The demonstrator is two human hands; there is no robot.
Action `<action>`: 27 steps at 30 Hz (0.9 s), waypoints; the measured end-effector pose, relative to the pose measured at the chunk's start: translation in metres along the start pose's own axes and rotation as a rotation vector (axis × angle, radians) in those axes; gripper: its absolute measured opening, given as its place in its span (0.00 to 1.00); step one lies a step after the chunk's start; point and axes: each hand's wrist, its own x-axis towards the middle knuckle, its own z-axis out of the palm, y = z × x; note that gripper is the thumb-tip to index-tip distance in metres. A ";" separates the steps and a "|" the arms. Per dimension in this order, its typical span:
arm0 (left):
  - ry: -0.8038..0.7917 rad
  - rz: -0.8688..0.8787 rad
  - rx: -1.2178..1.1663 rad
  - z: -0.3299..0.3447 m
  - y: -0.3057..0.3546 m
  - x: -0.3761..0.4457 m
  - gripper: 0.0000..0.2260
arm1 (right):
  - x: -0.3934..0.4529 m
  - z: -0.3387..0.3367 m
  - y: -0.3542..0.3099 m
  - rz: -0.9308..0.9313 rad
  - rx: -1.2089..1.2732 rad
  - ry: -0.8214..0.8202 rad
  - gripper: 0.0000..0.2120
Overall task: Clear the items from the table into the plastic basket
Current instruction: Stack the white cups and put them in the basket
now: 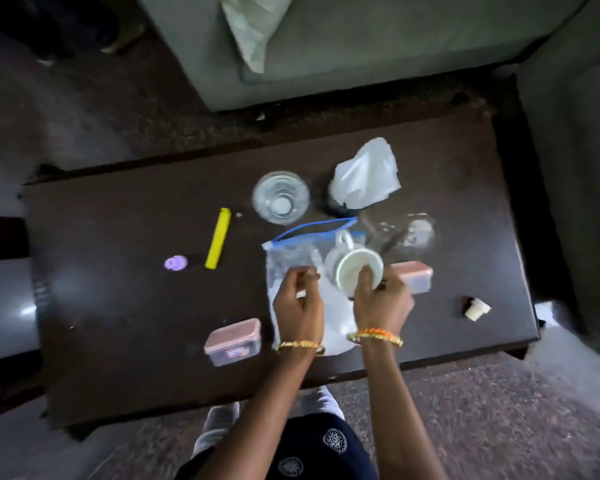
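Head camera looked down on a dark table (118, 306) with both hands working near the middle of its near edge. The right hand (381, 303) gripped a white mug (352, 268) by the rim, fingers curled over the lip, the mug tipped on its side so that its open mouth faced the person and its handle pointed toward the far edge. The left hand (300, 303) was just beside it, fingers pinched on the clear zip bag (291, 258) that lay flat beneath the mug, blue seal toward the far edge. So the mug was already in the right hand's grasp, and the left was only a little farther off.

No plastic basket appeared anywhere in view, so which way the mug had to travel could not be told. Everything else waited on the table: a glass tumbler (280, 198) and crumpled white bag (364, 176) toward the far edge, a yellow clip (218, 238) and a purple piece (176, 263) to the left, a pink-lidded box (232, 341) at the near edge.
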 end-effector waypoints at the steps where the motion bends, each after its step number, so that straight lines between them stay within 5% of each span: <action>1: 0.049 -0.020 0.000 -0.026 -0.011 0.001 0.06 | -0.022 0.014 -0.001 0.006 -0.017 -0.064 0.07; 8: 0.379 -0.189 -0.065 -0.208 -0.061 0.034 0.05 | -0.145 0.118 -0.040 -0.170 -0.141 -0.462 0.09; 13: 0.568 -0.159 -0.173 -0.341 -0.056 0.078 0.04 | -0.231 0.203 -0.117 -0.418 -0.113 -0.632 0.04; 21: 0.796 -0.012 -0.263 -0.504 -0.030 0.129 0.04 | -0.358 0.304 -0.226 -0.581 -0.053 -0.742 0.06; 27: 0.977 -0.108 -0.451 -0.568 -0.023 0.168 0.07 | -0.422 0.355 -0.285 -0.629 -0.062 -0.795 0.04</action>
